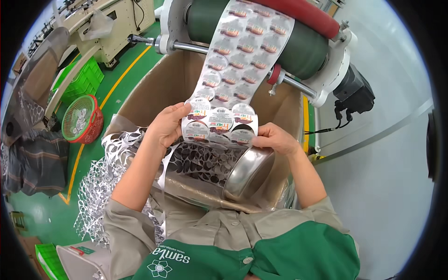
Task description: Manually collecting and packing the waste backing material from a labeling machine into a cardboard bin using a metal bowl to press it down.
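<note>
A wide strip of printed foil (245, 51) with rows of round lids hangs from a green roller (303, 53). Its lower end is turned up, so the lids' (220, 122) printed faces show. My left hand (169, 125) pinches the left edge of this end between thumb and fingers. On the opposite edge, my right hand (276, 138) grips the lower right corner. Just below the right hand, a round metal pan (249, 173) rests tilted in a large cardboard box (154, 86). Punched scrap web (198, 161) full of round holes lies beside the pan.
A red roller (308, 16) and a steel bar (298, 85) cross above the box. A black motor (353, 88) juts out on the right. More scrap web (105, 186) spills over at left. Farther left are a red-and-green basket (95, 126) and a green crate (88, 77).
</note>
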### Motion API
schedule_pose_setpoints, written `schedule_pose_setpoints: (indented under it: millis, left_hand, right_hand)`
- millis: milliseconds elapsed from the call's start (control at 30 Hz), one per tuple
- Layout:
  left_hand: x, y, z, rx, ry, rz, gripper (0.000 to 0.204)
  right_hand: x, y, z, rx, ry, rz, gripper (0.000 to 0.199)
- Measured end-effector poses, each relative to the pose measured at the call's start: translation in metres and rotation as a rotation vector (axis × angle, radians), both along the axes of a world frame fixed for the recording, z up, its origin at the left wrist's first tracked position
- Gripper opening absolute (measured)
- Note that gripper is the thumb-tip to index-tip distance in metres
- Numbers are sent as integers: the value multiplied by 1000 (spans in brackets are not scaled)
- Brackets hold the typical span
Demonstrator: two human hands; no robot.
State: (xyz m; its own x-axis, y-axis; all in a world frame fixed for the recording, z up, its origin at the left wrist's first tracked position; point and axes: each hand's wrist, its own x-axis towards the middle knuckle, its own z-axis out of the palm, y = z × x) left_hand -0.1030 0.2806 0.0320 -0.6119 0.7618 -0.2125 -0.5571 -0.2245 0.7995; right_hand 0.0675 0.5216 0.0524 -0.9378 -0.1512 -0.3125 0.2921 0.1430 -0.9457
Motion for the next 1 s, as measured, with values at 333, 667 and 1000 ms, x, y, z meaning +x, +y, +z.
schedule_pose_setpoints:
  millis: [333, 667, 1000]
  left_hand:
    - [4, -8, 4, 60, -28, 31, 26]
    - [9, -18, 7, 61, 21, -47, 27]
    - [14, -22, 3, 116, -19, -70, 29]
  right_hand:
    - [-3, 0, -3, 12, 25, -63, 28]
    - [-3, -3, 1, 57, 3, -9, 34]
    - [-2, -2, -8, 72, 11, -22, 31]
